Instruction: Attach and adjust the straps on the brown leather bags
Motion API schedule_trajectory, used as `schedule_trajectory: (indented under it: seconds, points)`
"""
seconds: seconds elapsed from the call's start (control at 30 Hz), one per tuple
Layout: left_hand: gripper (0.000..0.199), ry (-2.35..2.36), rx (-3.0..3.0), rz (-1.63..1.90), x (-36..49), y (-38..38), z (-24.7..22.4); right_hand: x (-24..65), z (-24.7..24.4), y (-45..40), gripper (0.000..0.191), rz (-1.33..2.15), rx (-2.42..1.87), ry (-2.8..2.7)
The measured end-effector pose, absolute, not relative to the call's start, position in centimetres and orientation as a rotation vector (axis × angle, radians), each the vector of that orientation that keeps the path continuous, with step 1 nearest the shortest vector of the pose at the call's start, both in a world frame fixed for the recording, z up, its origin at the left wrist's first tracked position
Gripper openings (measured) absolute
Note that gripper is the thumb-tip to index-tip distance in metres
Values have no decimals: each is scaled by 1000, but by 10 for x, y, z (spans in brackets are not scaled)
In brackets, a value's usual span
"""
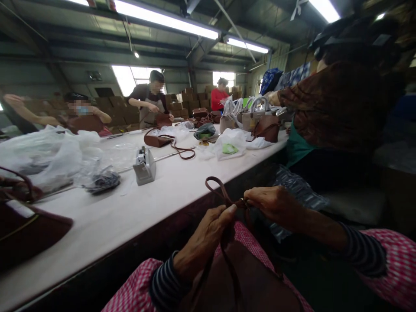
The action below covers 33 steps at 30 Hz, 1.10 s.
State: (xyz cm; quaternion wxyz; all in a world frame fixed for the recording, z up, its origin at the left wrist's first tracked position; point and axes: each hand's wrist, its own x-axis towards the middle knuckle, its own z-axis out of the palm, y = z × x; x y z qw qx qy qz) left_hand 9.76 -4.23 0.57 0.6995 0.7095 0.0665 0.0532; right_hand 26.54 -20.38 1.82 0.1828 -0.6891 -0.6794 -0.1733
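A brown leather handbag (250,277) lies on my lap, and its long strap (212,181) rises in a loop between my hands. My left hand (208,232) is closed, pinching the strap between thumb and fingers. Close by on the right, my right hand (276,203) is closed on the same strap at a small gold-coloured buckle (243,200). The fingertips partly cover the buckle. Much of the bag sits in shadow below my forearms.
On the long white table (162,212) stand a grey tape dispenser (144,167), a bagged dark bundle (103,181), plastic wrapping (61,151) and a brown bag (32,229). Farther back are another brown bag (157,139) and pale handbags (248,119). Co-workers surround the table, one close at right (341,99).
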Motion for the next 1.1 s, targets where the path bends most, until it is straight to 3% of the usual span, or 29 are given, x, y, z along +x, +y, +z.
schedule_trajectory:
  seconds: [0.13,0.37,0.57,0.77,1.1]
  points:
    - [51,89,1458,58,81,-34,1,268,17,-205,25,-711,-1787,-2011]
    - [39,78,1370,102,86,-38,7,263,21,-197,23,-694,-1732,-2003]
    - [54,117,1302,-31,82,-32,9,270,21,-201,20,-721,-1665,-2029]
    - [45,99,1432,52,85,-32,6,268,18,-202,21,-707,-1663,-2020]
    - [52,121,1634,-59,62,-27,11,307,15,-219,23,-735,-1716,-1966]
